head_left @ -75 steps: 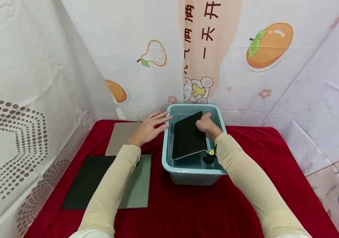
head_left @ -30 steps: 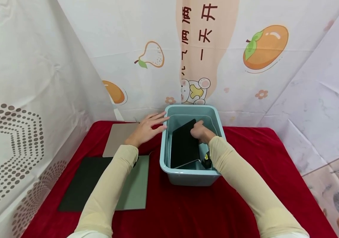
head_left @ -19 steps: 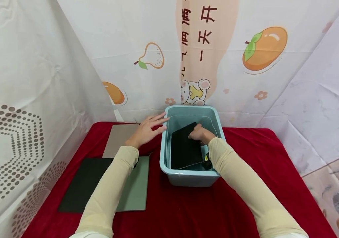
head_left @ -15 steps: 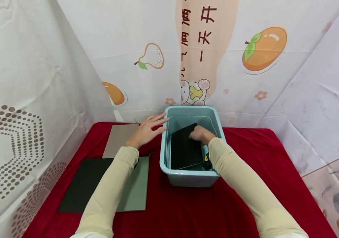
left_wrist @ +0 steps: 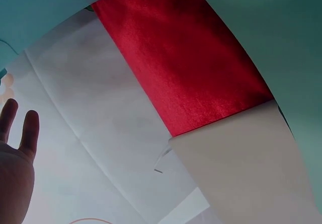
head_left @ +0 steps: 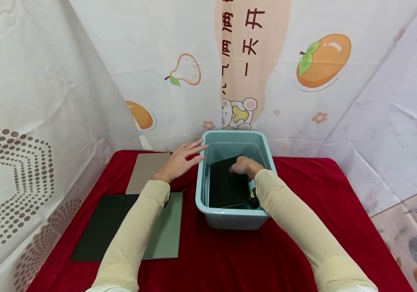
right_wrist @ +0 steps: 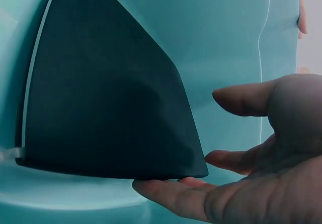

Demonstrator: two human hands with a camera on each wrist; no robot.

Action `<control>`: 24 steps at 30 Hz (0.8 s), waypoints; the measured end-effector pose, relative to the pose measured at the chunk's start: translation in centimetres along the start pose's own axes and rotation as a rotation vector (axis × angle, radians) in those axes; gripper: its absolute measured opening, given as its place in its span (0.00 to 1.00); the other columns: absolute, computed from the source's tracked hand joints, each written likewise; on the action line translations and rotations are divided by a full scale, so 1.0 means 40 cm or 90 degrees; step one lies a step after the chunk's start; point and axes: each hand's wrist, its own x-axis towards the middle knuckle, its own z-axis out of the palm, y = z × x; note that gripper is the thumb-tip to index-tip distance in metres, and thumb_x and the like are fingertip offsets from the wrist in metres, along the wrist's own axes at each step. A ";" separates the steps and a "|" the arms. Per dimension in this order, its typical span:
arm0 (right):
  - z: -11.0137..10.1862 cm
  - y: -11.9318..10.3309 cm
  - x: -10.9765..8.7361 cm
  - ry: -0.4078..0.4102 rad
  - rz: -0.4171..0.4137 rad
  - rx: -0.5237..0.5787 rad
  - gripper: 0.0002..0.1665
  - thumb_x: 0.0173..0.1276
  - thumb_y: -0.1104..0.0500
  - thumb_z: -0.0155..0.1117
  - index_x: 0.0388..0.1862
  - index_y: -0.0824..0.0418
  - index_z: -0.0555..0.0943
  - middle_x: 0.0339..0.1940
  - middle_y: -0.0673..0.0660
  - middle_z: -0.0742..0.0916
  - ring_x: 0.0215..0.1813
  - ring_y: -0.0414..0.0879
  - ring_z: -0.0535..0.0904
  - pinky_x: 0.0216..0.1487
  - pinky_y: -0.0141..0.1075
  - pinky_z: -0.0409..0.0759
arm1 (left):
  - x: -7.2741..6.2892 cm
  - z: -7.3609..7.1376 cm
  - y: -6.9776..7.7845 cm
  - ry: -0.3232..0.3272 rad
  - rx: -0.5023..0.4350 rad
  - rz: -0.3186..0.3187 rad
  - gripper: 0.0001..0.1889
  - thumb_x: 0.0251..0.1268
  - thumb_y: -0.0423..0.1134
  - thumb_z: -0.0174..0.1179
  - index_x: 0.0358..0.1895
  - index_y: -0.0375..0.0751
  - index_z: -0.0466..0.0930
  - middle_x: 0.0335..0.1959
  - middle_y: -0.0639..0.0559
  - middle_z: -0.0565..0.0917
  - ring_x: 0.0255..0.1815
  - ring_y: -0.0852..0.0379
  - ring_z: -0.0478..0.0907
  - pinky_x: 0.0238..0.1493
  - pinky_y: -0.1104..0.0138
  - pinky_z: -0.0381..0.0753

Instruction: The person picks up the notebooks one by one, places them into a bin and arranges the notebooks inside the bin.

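A black notebook with pale page edges lies slanted inside a light blue plastic bin. My right hand reaches into the bin at the notebook's upper right corner. In the right wrist view, fingers of that hand touch the lower edge of the black notebook, while the thumb stands apart from it. My left hand is spread at the bin's left rim, holding nothing; whether its fingertips touch the rim I cannot tell. Part of this hand shows in the left wrist view.
Left of the bin on the red cloth lie a beige flat notebook or board, a black one and a green one. A printed fabric wall stands close behind the bin. A black device hangs under the right sleeve.
The black notebook has gone lower into the bin and lies flatter. My right hand has moved down and slightly left with it. The left hand keeps its place by the rim.
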 end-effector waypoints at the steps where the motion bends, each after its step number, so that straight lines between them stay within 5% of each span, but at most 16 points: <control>1: 0.000 0.000 0.000 -0.005 -0.001 0.003 0.36 0.79 0.50 0.54 0.78 0.66 0.61 0.74 0.67 0.71 0.63 0.62 0.77 0.54 0.53 0.85 | 0.000 -0.001 0.001 0.001 0.000 -0.001 0.28 0.71 0.73 0.46 0.73 0.82 0.64 0.80 0.79 0.54 0.80 0.54 0.55 0.75 0.33 0.59; 16: 0.002 -0.012 -0.009 -0.053 -0.046 0.092 0.41 0.79 0.50 0.54 0.82 0.65 0.54 0.82 0.64 0.64 0.78 0.62 0.65 0.72 0.58 0.73 | 0.002 -0.005 -0.003 0.000 0.007 -0.010 0.28 0.70 0.74 0.45 0.73 0.84 0.63 0.80 0.80 0.53 0.80 0.54 0.55 0.74 0.32 0.59; 24: 0.000 -0.014 -0.005 -0.016 -0.078 0.021 0.40 0.79 0.46 0.55 0.80 0.66 0.59 0.80 0.65 0.66 0.78 0.60 0.65 0.79 0.57 0.64 | 0.001 0.004 -0.002 0.002 0.013 -0.011 0.29 0.70 0.74 0.44 0.73 0.83 0.63 0.80 0.81 0.53 0.80 0.56 0.55 0.74 0.34 0.61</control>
